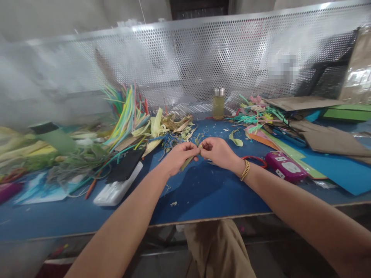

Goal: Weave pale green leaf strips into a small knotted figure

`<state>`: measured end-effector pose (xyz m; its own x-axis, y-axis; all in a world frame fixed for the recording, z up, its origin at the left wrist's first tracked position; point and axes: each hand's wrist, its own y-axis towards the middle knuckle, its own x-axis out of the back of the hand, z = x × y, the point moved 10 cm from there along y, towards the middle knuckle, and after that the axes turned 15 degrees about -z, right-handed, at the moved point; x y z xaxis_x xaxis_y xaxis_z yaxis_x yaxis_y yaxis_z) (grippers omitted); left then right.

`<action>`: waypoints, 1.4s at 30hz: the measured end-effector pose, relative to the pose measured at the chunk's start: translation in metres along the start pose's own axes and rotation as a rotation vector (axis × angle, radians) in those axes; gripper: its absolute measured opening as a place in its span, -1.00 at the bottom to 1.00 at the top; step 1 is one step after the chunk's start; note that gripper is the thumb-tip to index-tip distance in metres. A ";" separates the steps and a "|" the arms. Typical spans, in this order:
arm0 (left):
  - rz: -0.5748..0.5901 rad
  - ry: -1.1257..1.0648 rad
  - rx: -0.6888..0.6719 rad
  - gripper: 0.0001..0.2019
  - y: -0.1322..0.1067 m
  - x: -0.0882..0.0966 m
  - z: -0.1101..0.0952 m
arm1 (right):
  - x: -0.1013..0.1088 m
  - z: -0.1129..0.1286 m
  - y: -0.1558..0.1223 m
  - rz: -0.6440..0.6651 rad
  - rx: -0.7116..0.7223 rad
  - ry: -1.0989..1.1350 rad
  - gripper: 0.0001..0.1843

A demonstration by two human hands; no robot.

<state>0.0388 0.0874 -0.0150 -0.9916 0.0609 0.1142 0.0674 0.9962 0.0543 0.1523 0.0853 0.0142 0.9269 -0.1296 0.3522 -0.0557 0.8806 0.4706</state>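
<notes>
Over the middle of the blue tabletop (197,193), my two hands meet fingertip to fingertip. My left hand (182,155) is closed in a pinch on a narrow greenish strip (186,164), which looks like corn husk and hangs below the fingers. Pinched at the strip's upper end is my right hand (216,151), its thumb and forefinger touching the left fingertips. What lies right between the fingertips is too small to make out. Behind my hands is a heap of dried corn husks (156,123), with a loose husk piece (236,138) to the right.
Colourful pipe cleaners (127,112) stand at back left. A black phone (125,166) rests on a white case (118,189). A glass bottle (218,103) stands by the perforated metal panel (203,58). Right lie a purple box (285,166), blue paper (344,173) and cardboard (330,141).
</notes>
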 end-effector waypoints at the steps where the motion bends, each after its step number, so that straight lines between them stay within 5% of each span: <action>1: 0.001 0.035 -0.043 -0.76 0.000 0.001 -0.004 | 0.000 -0.002 0.000 0.006 -0.020 0.018 -0.96; 7: -0.074 0.141 -0.160 -0.75 0.001 0.009 -0.014 | 0.003 -0.010 0.004 -0.052 -0.081 0.182 -0.90; 11: -0.126 0.082 -0.086 -0.79 0.005 0.012 -0.004 | 0.008 -0.007 0.005 -0.107 -0.089 0.305 -0.76; 22: -0.159 -0.122 0.016 -0.80 0.006 0.013 0.001 | 0.007 -0.007 0.003 -0.130 -0.028 0.161 -0.85; 33: -0.192 0.074 -0.254 -0.80 0.000 0.014 -0.021 | 0.015 -0.002 0.002 -0.162 -0.008 -0.016 -0.92; 42: -0.136 0.124 -0.301 -0.79 0.003 0.011 -0.019 | 0.018 -0.006 0.004 -0.199 0.032 -0.054 -0.87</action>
<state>0.0301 0.0902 0.0054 -0.9740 -0.0974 0.2047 -0.0163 0.9307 0.3653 0.1711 0.0892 0.0181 0.8997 -0.3246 0.2917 0.1140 0.8201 0.5608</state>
